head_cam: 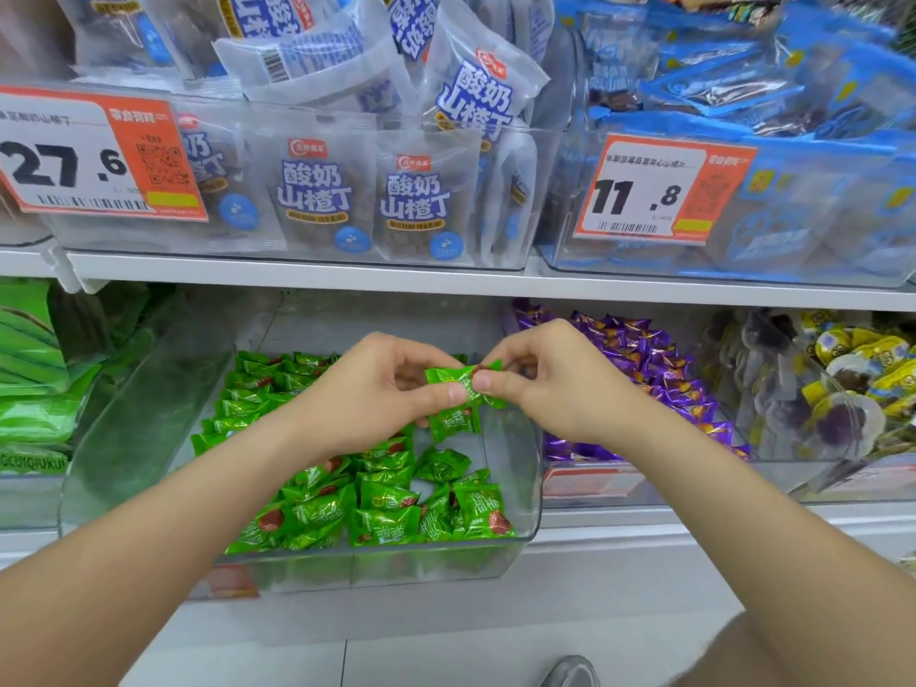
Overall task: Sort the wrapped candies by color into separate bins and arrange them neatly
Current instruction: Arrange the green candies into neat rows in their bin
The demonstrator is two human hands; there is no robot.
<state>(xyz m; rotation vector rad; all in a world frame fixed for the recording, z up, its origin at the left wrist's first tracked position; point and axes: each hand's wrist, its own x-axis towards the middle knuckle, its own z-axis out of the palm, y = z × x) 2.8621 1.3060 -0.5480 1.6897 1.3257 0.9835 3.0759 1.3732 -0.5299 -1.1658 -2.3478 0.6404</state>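
**Asker:** So, where are my hands at this moment?

**Describer:** Centre of the frame, both raised just above a clear bin [143,428] on the lower shelf. Your left hand [391,389] and right hand [540,384] meet fingertip to fingertip. Each pinches one end of a single green wrapped candy [458,376], thumbs in front and the other fingers curled behind. A second green candy [453,421] hangs just under your left fingers; I cannot tell whether you grip it.

**Asker:** Why hold it by both ends?

**Describer:** Probably to straighten or turn the wrapper so it lies flat, which suits the tidying half of the job.

**Asker:** And the other candies?

**Describer:** The loose green candies [386,508] lie in the bin beneath your hands, heaped toward the lower front. Purple wrapped candies [659,369] sit in the neighbouring bin [619,480], right of centre, behind a clear wall, so these two colours look separated already. Yellow-wrapped sweets [872,349] show at far right. Across the upper frame stand white-and-blue snack packets [421,200], with an orange price tag [94,156] at upper left.
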